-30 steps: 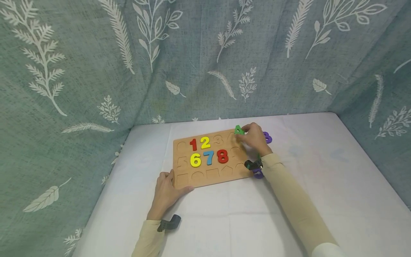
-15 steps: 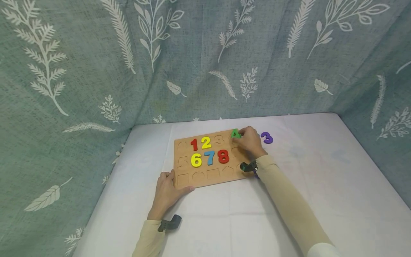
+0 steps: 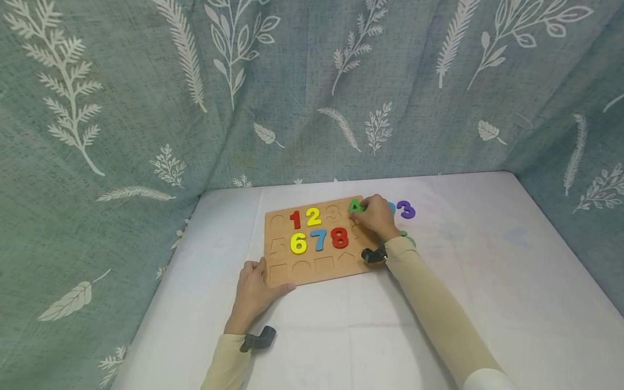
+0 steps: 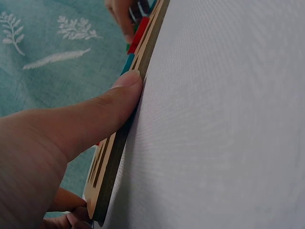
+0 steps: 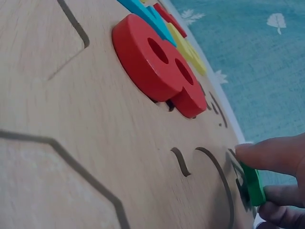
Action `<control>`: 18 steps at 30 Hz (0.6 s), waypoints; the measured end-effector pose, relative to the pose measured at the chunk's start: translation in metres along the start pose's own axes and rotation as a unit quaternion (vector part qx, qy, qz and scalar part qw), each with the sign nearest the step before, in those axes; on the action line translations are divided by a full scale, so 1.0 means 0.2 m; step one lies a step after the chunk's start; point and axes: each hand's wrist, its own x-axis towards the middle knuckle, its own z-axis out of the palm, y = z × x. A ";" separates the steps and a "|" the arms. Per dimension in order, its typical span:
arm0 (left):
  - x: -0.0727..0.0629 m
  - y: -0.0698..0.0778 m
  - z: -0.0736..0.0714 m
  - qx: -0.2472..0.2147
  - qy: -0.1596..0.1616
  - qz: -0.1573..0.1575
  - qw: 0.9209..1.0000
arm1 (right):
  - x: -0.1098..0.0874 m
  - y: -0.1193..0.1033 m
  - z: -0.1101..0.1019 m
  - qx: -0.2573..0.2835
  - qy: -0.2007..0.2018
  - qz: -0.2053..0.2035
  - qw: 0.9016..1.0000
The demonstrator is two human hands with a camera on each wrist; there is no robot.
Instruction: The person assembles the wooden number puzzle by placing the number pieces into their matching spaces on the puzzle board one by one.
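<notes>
A wooden number puzzle board lies on the white cloth. My left hand grips its near left corner, thumb on the front edge and fingers at the left side; the left wrist view shows the thumb on the rim. At the board's far right, my right hand pinches a green number 4 over its outlined recess. In the right wrist view the green 4 stands tilted between thumb and fingers. Red 1, yellow 2, yellow 6, blue 7 and red 8 are on the board.
A purple 3 lies on the cloth right of the board. Beside it a blue piece is partly hidden by my right hand, and a green piece by my right wrist. A patterned curtain hangs behind the table.
My right hand has carried the green 4 left and down from the board's far right edge onto its recess area. The left hand stays on the corner.
</notes>
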 end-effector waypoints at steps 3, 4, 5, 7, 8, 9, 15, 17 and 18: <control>0.00 0.00 0.00 0.001 -0.003 -0.003 1.000 | 0.00 -0.01 0.01 -0.004 0.000 0.007 1.000; 0.00 0.00 0.00 0.000 -0.003 -0.002 1.000 | -0.01 -0.01 0.01 -0.006 -0.001 0.010 1.000; 0.00 0.00 0.00 0.000 -0.002 -0.002 1.000 | -0.01 -0.01 0.01 -0.006 -0.001 0.013 1.000; 0.00 0.00 0.00 -0.001 -0.002 -0.002 1.000 | -0.01 -0.02 0.01 -0.010 0.001 0.019 1.000; 0.00 0.00 0.00 0.000 -0.001 -0.002 1.000 | -0.01 -0.02 0.02 -0.012 0.002 0.021 1.000; 0.00 0.00 0.00 0.000 -0.001 -0.002 1.000 | 0.00 -0.02 0.02 -0.014 0.003 0.023 1.000; 0.00 0.01 -0.01 0.002 0.000 0.000 1.000 | 0.00 -0.03 0.03 -0.022 0.011 0.023 0.999; 0.00 0.01 -0.01 0.003 0.001 0.002 1.000 | 0.00 -0.03 0.03 -0.025 0.015 0.022 0.999; 0.00 0.01 -0.01 0.003 0.002 0.003 1.000 | 0.00 -0.04 0.03 -0.027 0.017 0.021 0.999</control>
